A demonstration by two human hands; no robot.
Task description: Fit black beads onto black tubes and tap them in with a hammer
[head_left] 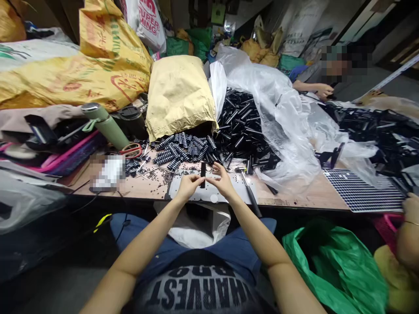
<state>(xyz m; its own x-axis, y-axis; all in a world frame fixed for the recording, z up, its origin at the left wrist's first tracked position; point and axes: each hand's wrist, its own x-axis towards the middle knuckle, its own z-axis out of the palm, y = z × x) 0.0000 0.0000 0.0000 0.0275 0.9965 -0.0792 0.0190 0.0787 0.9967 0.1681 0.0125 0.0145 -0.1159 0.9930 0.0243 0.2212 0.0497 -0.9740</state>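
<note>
My left hand (190, 185) pinches a slim black plastic piece (203, 170), held upright between thumb and fingertips over the pale work mat (183, 194). Just to its right is my right hand (222, 181), fingers apart and curved, with its thumb close to the piece; whether it touches cannot be told. Behind the hands lie a heap of black-and-white ridged pieces (178, 148) and a larger pile of glossy black tubular parts (240, 120). A tool with a dark handle (251, 196) rests right of my right hand.
A large paper sack (181, 91) stands behind the heap, with clear plastic sheeting (281, 109) to its right. At left are a green flask (106, 126) and red-handled scissors (132, 150). A green bag (337, 261) gapes at lower right. Other people's hands (324, 91) show at right.
</note>
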